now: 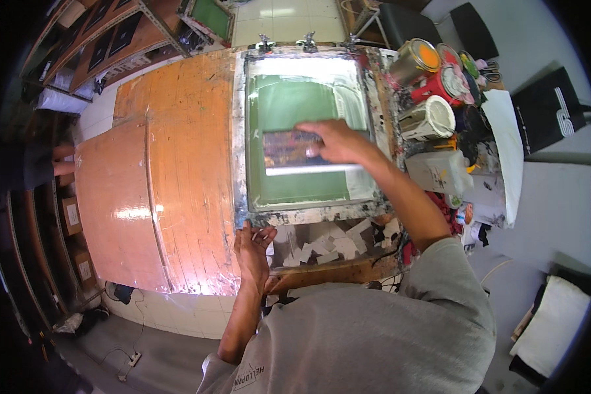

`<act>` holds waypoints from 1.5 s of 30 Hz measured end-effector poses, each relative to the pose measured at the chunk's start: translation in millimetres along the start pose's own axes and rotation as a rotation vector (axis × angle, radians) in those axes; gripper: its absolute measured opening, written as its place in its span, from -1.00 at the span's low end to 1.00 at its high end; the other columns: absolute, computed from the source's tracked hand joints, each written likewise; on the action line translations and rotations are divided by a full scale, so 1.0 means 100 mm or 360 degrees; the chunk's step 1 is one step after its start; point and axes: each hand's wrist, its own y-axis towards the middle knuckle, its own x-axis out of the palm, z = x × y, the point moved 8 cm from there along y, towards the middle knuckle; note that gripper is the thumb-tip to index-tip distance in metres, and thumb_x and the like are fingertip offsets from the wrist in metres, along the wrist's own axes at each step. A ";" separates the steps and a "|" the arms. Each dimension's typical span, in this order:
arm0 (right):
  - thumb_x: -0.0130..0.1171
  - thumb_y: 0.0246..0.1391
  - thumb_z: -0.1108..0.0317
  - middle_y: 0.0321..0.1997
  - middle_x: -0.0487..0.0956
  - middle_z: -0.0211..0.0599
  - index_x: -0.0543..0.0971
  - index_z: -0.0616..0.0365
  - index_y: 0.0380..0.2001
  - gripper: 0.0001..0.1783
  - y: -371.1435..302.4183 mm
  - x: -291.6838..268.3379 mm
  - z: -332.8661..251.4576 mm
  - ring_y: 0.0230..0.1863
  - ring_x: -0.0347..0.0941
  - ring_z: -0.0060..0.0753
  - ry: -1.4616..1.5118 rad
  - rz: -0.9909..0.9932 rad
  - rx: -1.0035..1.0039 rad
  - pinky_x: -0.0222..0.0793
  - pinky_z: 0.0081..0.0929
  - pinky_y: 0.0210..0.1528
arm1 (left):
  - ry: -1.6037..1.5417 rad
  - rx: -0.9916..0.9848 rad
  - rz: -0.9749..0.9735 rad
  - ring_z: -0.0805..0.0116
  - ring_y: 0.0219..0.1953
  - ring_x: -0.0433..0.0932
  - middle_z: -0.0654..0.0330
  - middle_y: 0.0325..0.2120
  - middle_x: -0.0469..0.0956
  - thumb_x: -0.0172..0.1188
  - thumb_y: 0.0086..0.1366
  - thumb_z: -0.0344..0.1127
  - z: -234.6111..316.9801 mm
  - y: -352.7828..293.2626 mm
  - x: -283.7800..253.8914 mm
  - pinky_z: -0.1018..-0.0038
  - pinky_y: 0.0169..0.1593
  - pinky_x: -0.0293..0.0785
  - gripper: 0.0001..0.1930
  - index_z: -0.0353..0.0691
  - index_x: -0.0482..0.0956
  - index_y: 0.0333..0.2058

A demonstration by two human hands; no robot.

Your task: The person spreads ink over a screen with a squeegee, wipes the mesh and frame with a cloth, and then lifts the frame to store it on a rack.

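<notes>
A screen-printing frame (241,141) with green mesh (295,105) lies in front of me, its border stained with ink. White ink is smeared along the mesh's upper and right sides. My right hand (335,141) grips a wide, ink-stained squeegee (282,146) across the middle of the mesh. A bright white strip shows along the squeegee's near edge. Down at the frame's near left corner is my left hand (253,244), palm turned up. Its thumb touches the frame's edge, and its other fingers are loosely bent and apart, holding nothing I can make out.
Metal hinge clamps (308,43) line the frame's far edge. On the right stand an orange paint tin (417,62), a white tub (430,119) and a plastic jug (440,172). Paper scraps (335,241) lie below the frame. Leftward are a wooden board (115,203) and another person's hand (64,161).
</notes>
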 end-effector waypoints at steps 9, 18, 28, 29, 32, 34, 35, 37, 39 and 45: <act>0.33 0.01 0.41 -0.20 0.57 -0.11 0.48 -0.08 0.20 -0.38 -0.80 0.43 0.01 -0.04 0.48 -0.07 -0.0249 0.0273 -0.0162 0.20 -0.10 0.05 | -0.0135 0.0017 -0.0150 0.03 -0.17 0.61 0.01 -0.28 0.50 0.13 0.43 -0.07 -0.03 0.10 -0.02 0.15 0.01 0.58 -0.67 -0.24 0.36 -0.20; 0.31 0.05 0.38 -0.20 0.57 -0.13 0.51 -0.05 0.19 -0.43 -0.29 0.02 0.15 -0.08 0.46 -0.18 -0.0321 0.0554 -0.0294 0.09 -0.08 0.07 | -0.0149 -0.0043 -0.0033 0.01 -0.16 0.57 0.03 -0.26 0.43 0.12 0.43 -0.06 0.01 0.00 0.02 0.12 0.05 0.54 -0.66 -0.27 0.36 -0.22; 0.29 0.07 0.42 0.01 0.60 -0.02 0.50 -0.13 0.22 -0.40 1.35 -1.12 0.72 0.13 0.46 -0.02 -0.0501 0.0987 -0.0292 0.00 0.20 0.40 | -0.0096 -0.0047 0.0125 0.11 -0.23 0.57 0.08 -0.31 0.45 0.07 0.45 -0.12 0.01 -0.05 -0.01 0.12 0.01 0.58 -0.68 -0.30 0.39 -0.09; 0.30 0.07 0.42 0.02 0.60 -0.01 0.50 -0.12 0.22 -0.40 1.37 -1.15 0.71 0.14 0.46 0.00 -0.0500 0.0981 -0.0265 0.00 0.15 0.42 | -0.0092 -0.0051 0.0122 0.12 -0.23 0.57 0.08 -0.31 0.45 0.07 0.45 -0.12 0.00 -0.05 -0.02 0.12 0.01 0.58 -0.68 -0.30 0.39 -0.10; 0.31 0.06 0.35 0.14 0.56 -0.05 0.48 -0.15 0.24 -0.38 1.42 -1.07 0.83 0.24 0.41 -0.01 -0.0289 0.0729 -0.0227 0.04 0.06 0.39 | -0.0060 -0.0063 0.0121 0.11 -0.22 0.56 0.07 -0.29 0.43 0.09 0.44 -0.11 0.00 -0.03 -0.03 0.12 0.00 0.58 -0.67 -0.30 0.39 -0.11; 0.34 0.01 0.30 0.22 0.54 -0.13 0.48 -0.12 0.24 -0.35 1.27 -0.82 0.78 0.28 0.39 -0.03 -0.0198 0.0280 -0.0059 0.11 0.12 0.34 | -0.0087 -0.0050 0.0118 0.09 -0.21 0.56 0.05 -0.27 0.40 0.10 0.44 -0.11 -0.05 0.00 -0.05 0.12 0.00 0.58 -0.67 -0.30 0.37 -0.14; 0.36 -0.02 0.28 0.21 0.54 -0.08 0.48 -0.10 0.23 -0.33 1.07 -0.66 0.66 0.25 0.42 -0.02 -0.0162 0.0107 -0.0141 0.13 0.16 0.34 | -0.0093 -0.0048 0.0113 0.08 -0.21 0.56 0.05 -0.26 0.39 0.11 0.43 -0.11 -0.05 0.02 -0.08 0.12 0.00 0.58 -0.67 -0.31 0.36 -0.15; 0.40 -0.03 0.31 0.22 0.52 -0.01 0.46 -0.07 0.25 -0.29 0.58 -0.37 0.43 0.20 0.47 0.00 -0.0142 0.0126 -0.0206 0.34 -0.22 0.30 | -0.0034 -0.0051 0.0058 0.03 -0.12 0.51 -0.02 -0.18 0.34 0.07 0.45 -0.08 -0.04 0.04 -0.04 0.12 0.04 0.54 -0.58 -0.38 0.30 -0.04; 0.37 0.02 0.37 0.26 0.50 -0.08 0.43 -0.08 0.27 -0.30 0.13 -0.08 0.16 0.22 0.46 -0.06 0.0086 -0.0017 -0.0091 0.33 -0.22 0.33 | -0.0001 -0.0057 0.0017 0.00 -0.07 0.49 -0.05 -0.14 0.31 0.05 0.45 -0.07 -0.05 0.03 -0.05 0.12 0.06 0.53 -0.53 -0.43 0.27 0.01; 0.27 0.10 0.42 0.12 0.55 -0.07 0.42 -0.09 0.28 -0.36 -0.48 0.60 -0.21 0.18 0.43 -0.18 -0.0116 0.0140 -0.0078 0.09 -0.10 0.32 | -0.0033 -0.0052 -0.0073 0.00 -0.05 0.51 -0.03 -0.16 0.33 0.05 0.45 -0.06 -0.06 0.08 0.00 0.13 0.07 0.52 -0.52 -0.46 0.27 -0.02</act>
